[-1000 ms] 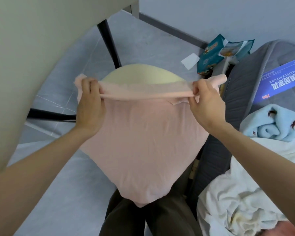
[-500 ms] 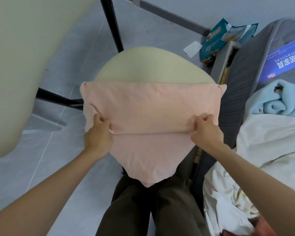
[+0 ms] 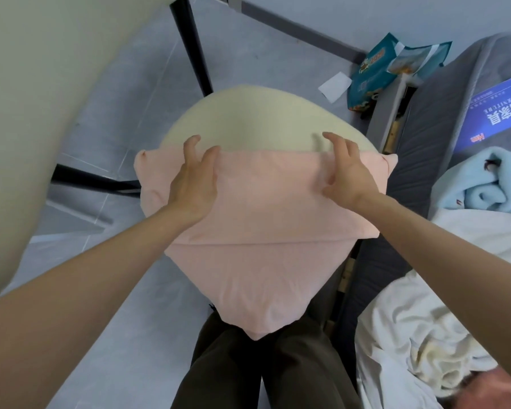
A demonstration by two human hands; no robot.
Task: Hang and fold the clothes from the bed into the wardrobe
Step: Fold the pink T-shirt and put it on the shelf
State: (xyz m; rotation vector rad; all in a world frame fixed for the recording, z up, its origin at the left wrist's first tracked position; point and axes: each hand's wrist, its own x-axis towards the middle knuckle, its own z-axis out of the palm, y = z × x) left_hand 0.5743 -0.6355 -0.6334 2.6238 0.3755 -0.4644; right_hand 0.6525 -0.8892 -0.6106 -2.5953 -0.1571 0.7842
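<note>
Now, left hand and right hand atop the pink cloth, fingers spread, on perhaps a stool.

One camera worn on the head, looking down and a little forward, close above the left hand and right hand, legs below them, bed beside the right hand
</note>
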